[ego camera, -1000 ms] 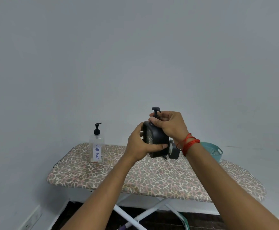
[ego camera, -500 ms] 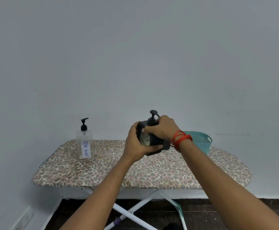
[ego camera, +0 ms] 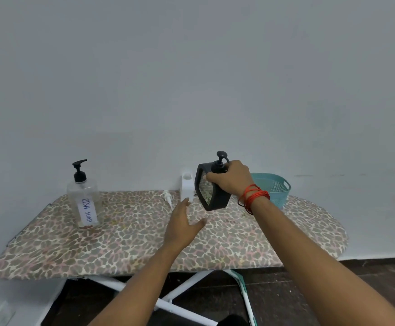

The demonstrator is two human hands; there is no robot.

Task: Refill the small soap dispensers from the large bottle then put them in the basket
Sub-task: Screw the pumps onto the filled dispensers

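Note:
My right hand (ego camera: 230, 181) grips a black soap dispenser (ego camera: 211, 194) by its top, near the pump, and holds it tilted just above the ironing board (ego camera: 144, 234). My left hand (ego camera: 183, 225) hovers open over the board, fingers spread, below and left of the dispenser. A white dispenser body (ego camera: 187, 188) without its pump stands just left of the black one; its white pump (ego camera: 167, 197) lies on the board beside it. The large clear bottle (ego camera: 82, 198) labelled DISH SOAP stands at the left. A teal basket (ego camera: 275, 188) sits behind my right wrist.
The board has a leopard-print cover and stands against a plain grey wall. Its white crossed legs (ego camera: 168, 300) and a dark floor show below the near edge.
My left hand has let go of the black dispenser and dropped toward the board. My right hand alone now carries the dispenser. The white dispenser and its pump have come into sight.

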